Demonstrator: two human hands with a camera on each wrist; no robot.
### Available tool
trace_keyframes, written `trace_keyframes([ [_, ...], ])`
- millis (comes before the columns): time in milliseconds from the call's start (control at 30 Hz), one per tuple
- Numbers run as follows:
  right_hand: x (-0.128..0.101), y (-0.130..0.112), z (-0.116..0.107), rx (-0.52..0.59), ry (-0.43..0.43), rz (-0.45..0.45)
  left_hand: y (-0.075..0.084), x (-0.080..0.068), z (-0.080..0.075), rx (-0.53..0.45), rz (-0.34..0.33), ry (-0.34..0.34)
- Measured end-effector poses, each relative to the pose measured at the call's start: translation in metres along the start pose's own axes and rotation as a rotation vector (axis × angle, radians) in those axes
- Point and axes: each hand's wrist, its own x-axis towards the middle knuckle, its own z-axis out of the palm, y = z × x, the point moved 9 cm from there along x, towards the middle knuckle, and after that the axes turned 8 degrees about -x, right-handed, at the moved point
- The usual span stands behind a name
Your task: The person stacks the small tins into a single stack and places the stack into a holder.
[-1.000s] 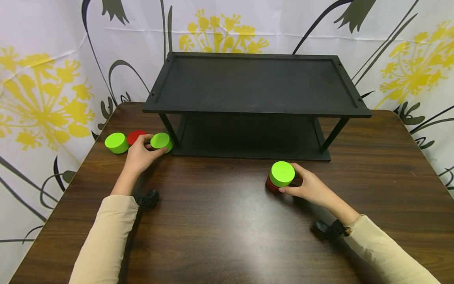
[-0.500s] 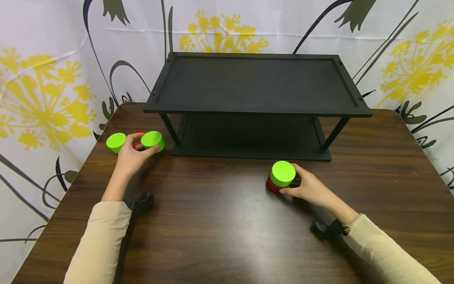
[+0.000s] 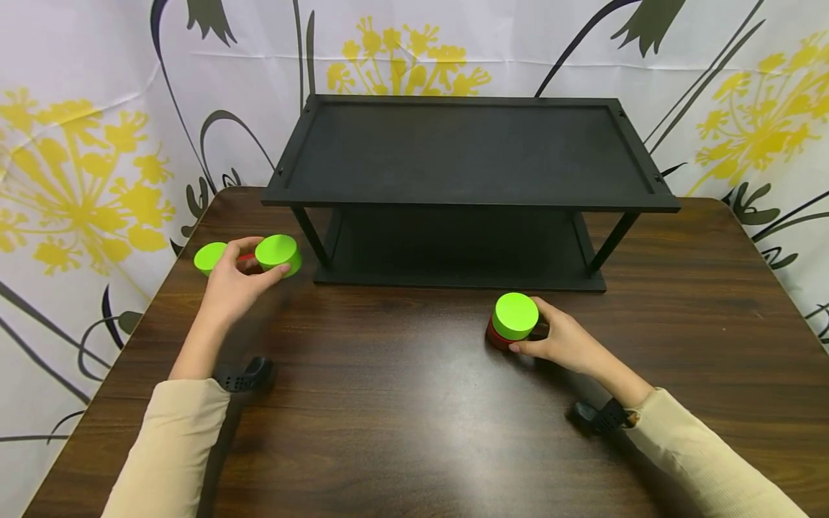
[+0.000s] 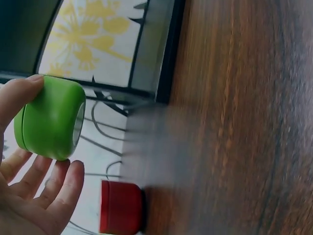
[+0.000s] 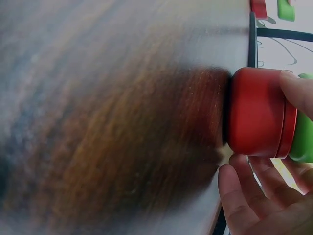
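Note:
My left hand (image 3: 234, 286) grips a round green lidded tin (image 3: 277, 252) between thumb and fingers. In the left wrist view this green tin (image 4: 54, 117) hangs above the tabletop. A red tin (image 4: 121, 208) stands on the table beyond it, mostly covered by the hand in the head view. To its left is another green tin (image 3: 209, 257), partly behind the hand. Nearer the table's middle, a green tin (image 3: 515, 315) sits on top of a red tin (image 3: 499, 339). My right hand (image 3: 565, 337) holds this lower red tin (image 5: 257, 112), thumb on one side and fingers on the other.
A black two-tier shelf (image 3: 453, 151) stands at the back of the brown wooden table (image 3: 388, 403). Its lower board (image 3: 453, 252) rests on the tabletop, with slanted posts at the sides. A flower-patterned cloth (image 3: 84, 180) hangs behind the table.
My left hand has moved left, away from the shelf's post, and lifted the green tin off the table. The right hand stays in place at the stack.

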Motion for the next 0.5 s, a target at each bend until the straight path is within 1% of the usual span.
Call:
trace_keyframes([
  [133,-0.001,-0.003,-0.001,-0.001,-0.001,-0.006,0.010,-0.008,0.010,-0.008,0.020,-0.064],
  [367,-0.001,-0.004,-0.001,0.013,-0.007,0.005,0.029,-0.020,0.031,0.009,0.116,-0.146],
  [500,0.000,-0.001,0.000,0.013,-0.003,0.017,0.038,-0.026,0.044,0.028,0.133,-0.188],
])
